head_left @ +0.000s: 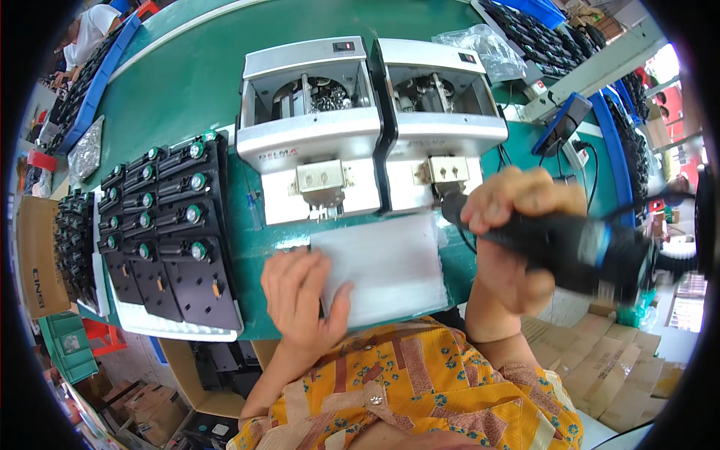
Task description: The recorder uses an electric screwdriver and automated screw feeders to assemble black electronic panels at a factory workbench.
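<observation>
My right hand (517, 225) is wrapped around a black electric screwdriver (555, 247), whose cable runs off to the right. The tool's front end is at the metal outlet block of the right screw feeder (442, 127); whether the bit touches it I cannot tell. Beside it stands a matching silver screw feeder (307, 131) with loose screws in its bowl. My left hand (300, 300) rests on the left edge of a white foam sheet (382, 270), thumb apart from the fingers. A thin dark edge shows beside that thumb, mostly hidden.
At left, black panels (199, 289) with round green-rimmed parts lie in rows on a white tray (180, 326). Blue bins (97, 90) of black parts line the far left. A clear plastic bag (484, 49) lies behind the feeders. Cardboard boxes (592, 352) stand below on the right.
</observation>
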### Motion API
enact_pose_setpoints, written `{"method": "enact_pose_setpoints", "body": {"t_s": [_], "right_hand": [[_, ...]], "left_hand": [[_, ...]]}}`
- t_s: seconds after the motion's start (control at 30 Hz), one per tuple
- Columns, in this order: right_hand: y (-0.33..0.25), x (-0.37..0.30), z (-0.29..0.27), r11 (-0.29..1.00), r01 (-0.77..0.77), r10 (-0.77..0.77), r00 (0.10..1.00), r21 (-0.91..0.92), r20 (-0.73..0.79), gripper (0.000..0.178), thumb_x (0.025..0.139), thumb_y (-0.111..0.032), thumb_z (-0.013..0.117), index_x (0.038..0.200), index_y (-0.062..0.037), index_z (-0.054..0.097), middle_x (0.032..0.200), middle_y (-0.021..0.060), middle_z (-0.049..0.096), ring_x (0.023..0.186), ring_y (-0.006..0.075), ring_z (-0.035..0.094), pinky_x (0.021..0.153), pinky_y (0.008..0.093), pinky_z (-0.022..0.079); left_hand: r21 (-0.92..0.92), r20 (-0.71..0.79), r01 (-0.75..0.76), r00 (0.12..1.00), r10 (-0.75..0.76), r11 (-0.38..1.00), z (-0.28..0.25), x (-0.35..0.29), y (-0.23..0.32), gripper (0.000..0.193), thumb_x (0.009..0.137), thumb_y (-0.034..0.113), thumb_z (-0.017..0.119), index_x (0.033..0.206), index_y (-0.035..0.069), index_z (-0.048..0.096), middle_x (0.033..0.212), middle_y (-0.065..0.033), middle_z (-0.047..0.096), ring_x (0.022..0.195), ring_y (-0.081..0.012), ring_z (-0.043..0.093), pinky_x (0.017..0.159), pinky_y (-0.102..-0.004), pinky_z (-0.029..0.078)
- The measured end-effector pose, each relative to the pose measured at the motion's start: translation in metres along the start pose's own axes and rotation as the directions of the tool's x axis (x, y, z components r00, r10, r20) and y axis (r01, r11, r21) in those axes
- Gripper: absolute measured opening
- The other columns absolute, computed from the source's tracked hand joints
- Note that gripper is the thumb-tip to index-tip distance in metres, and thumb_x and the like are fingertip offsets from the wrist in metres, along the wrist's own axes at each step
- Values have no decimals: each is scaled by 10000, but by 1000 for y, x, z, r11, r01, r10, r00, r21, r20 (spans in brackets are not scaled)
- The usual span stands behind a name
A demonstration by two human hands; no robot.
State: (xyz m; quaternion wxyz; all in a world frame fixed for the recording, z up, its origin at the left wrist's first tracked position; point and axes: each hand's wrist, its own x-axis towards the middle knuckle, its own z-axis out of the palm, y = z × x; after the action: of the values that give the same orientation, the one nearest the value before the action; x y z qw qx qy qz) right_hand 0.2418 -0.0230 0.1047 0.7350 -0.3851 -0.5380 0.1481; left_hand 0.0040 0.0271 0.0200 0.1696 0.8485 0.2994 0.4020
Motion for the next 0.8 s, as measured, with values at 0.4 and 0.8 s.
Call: {"method": "enact_pose_setpoints", "body": {"t_s": [0.4, 0.8], "right_hand": [[2, 12, 0, 996, 59, -54, 996, -73, 65, 660, 818, -561, 808, 1054, -58, 452, 879, 99, 548, 654, 183, 562, 566, 322, 518], [5, 8, 9, 973, 139, -146, 989, -187, -22, 487, 767, -316, 849, 899, -56, 459, 730, 105, 571, 541, 181, 582, 461, 289, 538]], "left_hand": [[-395, 221, 1, 971, 94, 919, 13, 19, -24, 229, 754, 17, 788, 970, -11, 717, 822, -86, 678, 631, -229, 648, 536, -319, 521], [-451, 215, 61, 976, 43, 890, 16, 17, -33, 201, 759, 23, 794, 942, -34, 731, 719, -89, 652, 546, -212, 628, 465, -315, 505]]}}
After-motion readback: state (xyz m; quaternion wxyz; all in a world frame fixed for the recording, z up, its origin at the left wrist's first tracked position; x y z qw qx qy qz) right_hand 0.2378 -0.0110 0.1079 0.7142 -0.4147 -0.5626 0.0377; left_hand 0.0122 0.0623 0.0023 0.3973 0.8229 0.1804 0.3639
